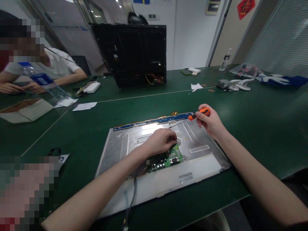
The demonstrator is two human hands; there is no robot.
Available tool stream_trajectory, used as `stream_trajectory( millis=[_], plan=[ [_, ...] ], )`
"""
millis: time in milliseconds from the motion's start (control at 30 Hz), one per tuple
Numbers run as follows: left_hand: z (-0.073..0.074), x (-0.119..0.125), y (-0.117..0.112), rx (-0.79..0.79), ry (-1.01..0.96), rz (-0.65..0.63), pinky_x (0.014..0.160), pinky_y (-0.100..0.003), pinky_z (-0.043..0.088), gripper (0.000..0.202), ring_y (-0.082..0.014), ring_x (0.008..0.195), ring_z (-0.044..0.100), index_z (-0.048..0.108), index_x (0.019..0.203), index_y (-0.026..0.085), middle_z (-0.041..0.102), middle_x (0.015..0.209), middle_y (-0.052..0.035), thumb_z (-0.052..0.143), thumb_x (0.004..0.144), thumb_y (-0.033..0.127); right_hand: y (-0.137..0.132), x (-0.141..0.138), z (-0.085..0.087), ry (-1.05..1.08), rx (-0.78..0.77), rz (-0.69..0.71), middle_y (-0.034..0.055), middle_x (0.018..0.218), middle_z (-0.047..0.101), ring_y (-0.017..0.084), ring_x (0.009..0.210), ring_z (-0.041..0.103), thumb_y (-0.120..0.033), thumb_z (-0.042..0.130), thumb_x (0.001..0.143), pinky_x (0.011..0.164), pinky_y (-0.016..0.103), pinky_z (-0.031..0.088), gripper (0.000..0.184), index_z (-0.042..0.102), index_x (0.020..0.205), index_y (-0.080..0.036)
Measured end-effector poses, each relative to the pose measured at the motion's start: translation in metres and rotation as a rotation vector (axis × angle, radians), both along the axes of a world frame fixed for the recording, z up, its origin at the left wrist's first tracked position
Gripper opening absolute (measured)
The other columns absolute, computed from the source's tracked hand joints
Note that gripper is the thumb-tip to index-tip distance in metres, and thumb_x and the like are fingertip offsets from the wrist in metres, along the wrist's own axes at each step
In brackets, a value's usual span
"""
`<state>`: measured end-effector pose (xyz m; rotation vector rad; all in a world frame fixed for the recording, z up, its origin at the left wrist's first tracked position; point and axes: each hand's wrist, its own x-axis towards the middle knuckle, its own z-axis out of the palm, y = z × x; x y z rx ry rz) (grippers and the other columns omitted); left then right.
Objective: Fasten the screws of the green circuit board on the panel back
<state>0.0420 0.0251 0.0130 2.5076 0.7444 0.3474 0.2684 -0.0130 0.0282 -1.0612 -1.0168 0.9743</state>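
A flat metal-backed display panel (115, 150) lies on the table in front of me. My right hand (211, 122) grips a screwdriver (205, 111) with an orange and black handle. Its thin shaft points left, low over the panel, and the tip ends close by my left hand (163, 139). That hand is curled over the far part of a green circuit board (176, 156), its fingertips bent inward; whatever they pinch is hidden. Along the panel's far edge runs a narrow blue circuit strip (149, 122). A dark cable (134, 189) trails from the board toward the near edge.
Across the green table (252, 128) stands a black monitor housing (141, 54) with exposed wires. A person sits at the left, behind a tilted plastic bottle (45, 81) and an open box (26, 112). Gloves (237, 84) and another bottle (225, 60) lie or stand far right.
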Motion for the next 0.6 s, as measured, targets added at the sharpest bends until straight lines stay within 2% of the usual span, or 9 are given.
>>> stream_trajectory(
  millis=[167, 400, 600],
  plan=[
    [-0.0017, 0.0004, 0.0015, -0.036, -0.023, 0.016, 0.073, -0.028, 0.046, 0.014, -0.0185, 0.074, 0.065, 0.075, 0.084, 0.018, 0.074, 0.082, -0.0052, 0.062, 0.087, 0.019, -0.0007, 0.0027, -0.0014, -0.040, -0.009, -0.032, -0.0120, 0.049, 0.047, 0.009, 0.038, 0.044, -0.057, 0.092, 0.054, 0.038, 0.021, 0.032, 0.062, 0.049, 0.086, -0.026],
    [-0.0034, 0.0011, 0.0011, -0.136, -0.061, 0.046, 0.067, -0.026, 0.048, 0.007, -0.0169, 0.069, 0.065, 0.075, 0.083, 0.017, 0.073, 0.078, -0.0033, 0.068, 0.084, 0.019, -0.0032, 0.0005, -0.0013, -0.078, -0.021, -0.057, -0.0118, 0.050, 0.046, 0.010, 0.039, 0.043, -0.058, 0.091, 0.055, 0.040, 0.023, 0.031, 0.062, 0.049, 0.090, -0.027],
    [-0.0049, 0.0005, 0.0022, -0.191, -0.077, 0.050, 0.068, -0.026, 0.048, 0.007, -0.0169, 0.072, 0.066, 0.074, 0.083, 0.018, 0.073, 0.078, -0.0023, 0.067, 0.084, 0.019, -0.0041, -0.0038, -0.0010, -0.162, 0.037, -0.155, -0.0094, 0.064, 0.047, 0.012, 0.042, 0.045, -0.065, 0.086, 0.059, 0.040, 0.028, 0.035, 0.069, 0.042, 0.100, -0.030]
  ],
)
